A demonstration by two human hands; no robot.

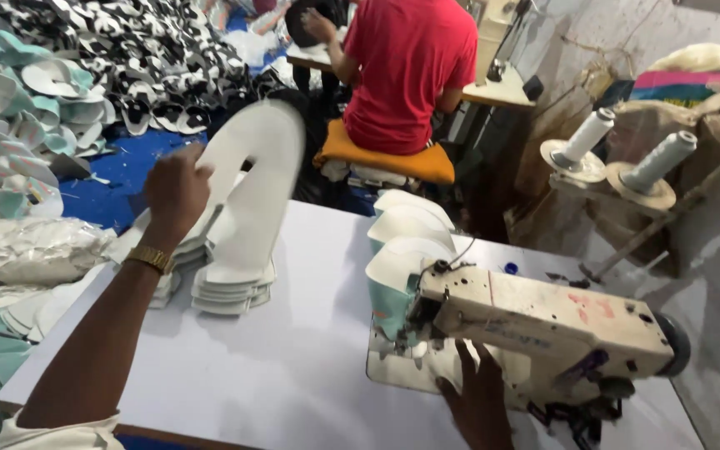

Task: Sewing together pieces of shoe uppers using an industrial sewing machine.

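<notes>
Two bare hands at a white desk (235, 367). Left hand (175, 190): raised above the desk's far left edge, fingers closed in a pinch on a white U-shaped cut piece (253, 171), which stands lifted and tilted, slightly motion-blurred; a gold watch (149, 258) sits on the wrist. Directly below the lifted piece: a stack of like white pieces (231, 279) lying flat on the desk. Right hand (475, 396): at the near edge, fingers spread flat on the base plate beneath the arm of a cream, stained sewing machine (543, 321); the thumb is hidden, so the grip is not fully readable. Just behind the machine's needle end: a standing row of white and mint curved pieces (402, 242), touching the machine head. Right of the desk: two grey thread cones (627, 154) on stands. Left, on the floor: heaps of mint-and-white pieces (18, 108) and black-and-white patterned pieces (143, 58) over blue sheeting. Beyond the desk: a person in a red shirt (410, 71), back turned, seated on an orange cushion (393, 158) at another machine.
</notes>
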